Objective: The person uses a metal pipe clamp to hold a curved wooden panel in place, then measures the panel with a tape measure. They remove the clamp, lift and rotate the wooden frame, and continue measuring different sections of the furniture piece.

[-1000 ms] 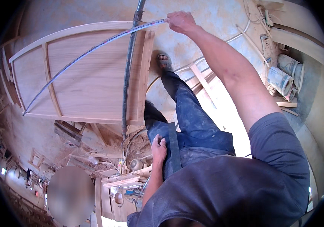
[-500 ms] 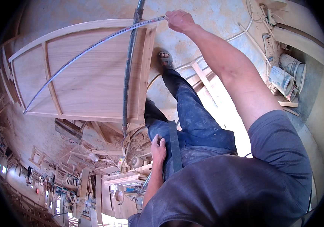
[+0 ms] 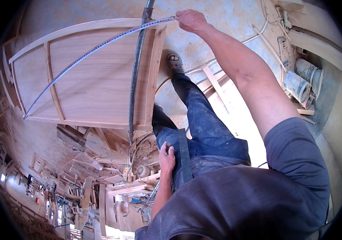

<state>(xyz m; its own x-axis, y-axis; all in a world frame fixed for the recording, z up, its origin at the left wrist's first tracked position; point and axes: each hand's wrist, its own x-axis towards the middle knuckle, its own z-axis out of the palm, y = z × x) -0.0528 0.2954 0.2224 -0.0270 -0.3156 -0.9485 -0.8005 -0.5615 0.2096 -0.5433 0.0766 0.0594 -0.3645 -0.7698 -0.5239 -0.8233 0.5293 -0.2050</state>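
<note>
My right hand (image 3: 191, 21) is closed on one end of a measuring tape (image 3: 95, 49) at the top of the view. The pale blade runs in a long curve over a framed wooden panel (image 3: 95, 84), down to the panel's lower left corner. My left hand (image 3: 167, 158) rests by my thigh, thumb and fingers a little apart, with nothing seen in it. Beside it a dark flat strip (image 3: 185, 156) lies over my trousers. A dark pipe or hose (image 3: 137, 76) crosses above the panel near its right end.
Two dirty buckets (image 3: 297, 85) lie at the right, near sticks and cables. Boards (image 3: 215, 82) lie beyond my leg. Below the panel are sawdust, a small motor-like thing (image 3: 143, 171) and stacked wood offcuts (image 3: 131, 190). More timber clutters the lower left.
Little differs. The tape and my right hand hold almost the same place, with the panel shifted very slightly in view. At the lower left, a rounded tan thing among the wood has moved slightly left.
</note>
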